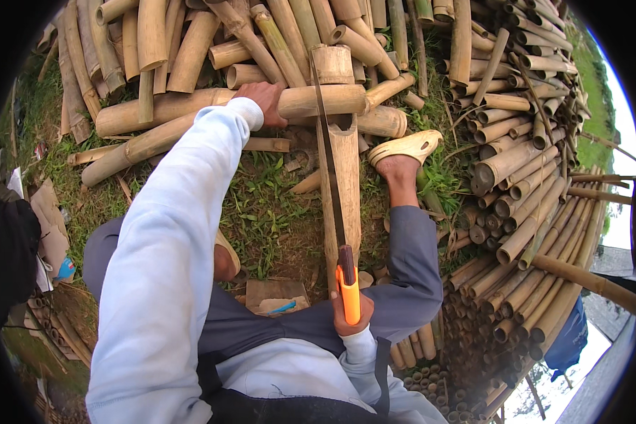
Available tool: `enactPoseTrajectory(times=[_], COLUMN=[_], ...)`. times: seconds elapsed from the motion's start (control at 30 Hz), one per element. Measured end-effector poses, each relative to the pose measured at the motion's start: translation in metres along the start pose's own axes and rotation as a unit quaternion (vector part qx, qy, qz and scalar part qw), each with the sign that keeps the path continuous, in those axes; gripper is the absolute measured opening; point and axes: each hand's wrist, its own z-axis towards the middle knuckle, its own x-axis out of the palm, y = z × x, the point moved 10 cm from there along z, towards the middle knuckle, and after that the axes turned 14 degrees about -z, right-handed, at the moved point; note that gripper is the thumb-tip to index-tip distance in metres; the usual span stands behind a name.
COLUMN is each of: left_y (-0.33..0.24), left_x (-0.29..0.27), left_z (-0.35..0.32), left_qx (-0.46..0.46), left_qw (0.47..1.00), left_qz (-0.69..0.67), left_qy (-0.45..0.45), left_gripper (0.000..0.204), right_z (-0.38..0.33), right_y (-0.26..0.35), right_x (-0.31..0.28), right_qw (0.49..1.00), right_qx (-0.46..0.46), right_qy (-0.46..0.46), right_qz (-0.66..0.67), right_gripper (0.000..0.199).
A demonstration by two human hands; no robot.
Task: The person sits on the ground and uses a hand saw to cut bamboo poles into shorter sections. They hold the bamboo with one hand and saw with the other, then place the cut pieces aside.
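Observation:
My left hand (263,103) is closed on a bamboo pole (300,102) that lies crosswise in front of me. This pole rests over a thick bamboo piece with a notch (345,159), which points away from me between my legs. In my right hand (352,316), close to my lap, is the orange handle of a handsaw (350,297). The saw's long dark blade reaches away from me and lies across the bamboo pole, right of my left hand. Whether its teeth have entered the bamboo cannot be made out.
Cut bamboo lengths (194,53) are heaped at the far side. A tall stack of bamboo (509,169) rises on the right. More poles (145,148) lie left of my left hand. My foot in a tan clog (406,146) stands beside the notched bamboo. Flattened cardboard (51,222) lies left.

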Motion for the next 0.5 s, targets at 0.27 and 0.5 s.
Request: enactPoseTrajectory(times=[0.27,0.5], left_y=[0.020,0.000], left_x=[-0.010,-0.003], left_z=[-0.009,-0.002], left_qx=[-0.031,0.003], left_qw=[0.999,1.000], left_qz=[-0.005,-0.018], left_qy=[-0.005,-0.001], left_gripper=[0.076,0.070], right_z=[0.145,0.027], right_y=[0.019,0.001], right_x=[0.055,0.014], right_qw=[0.993,0.999], right_qx=[0.003,0.026], right_qy=[0.027,-0.003], right_qz=[0.118,0.046], right_gripper=[0.014,0.017])
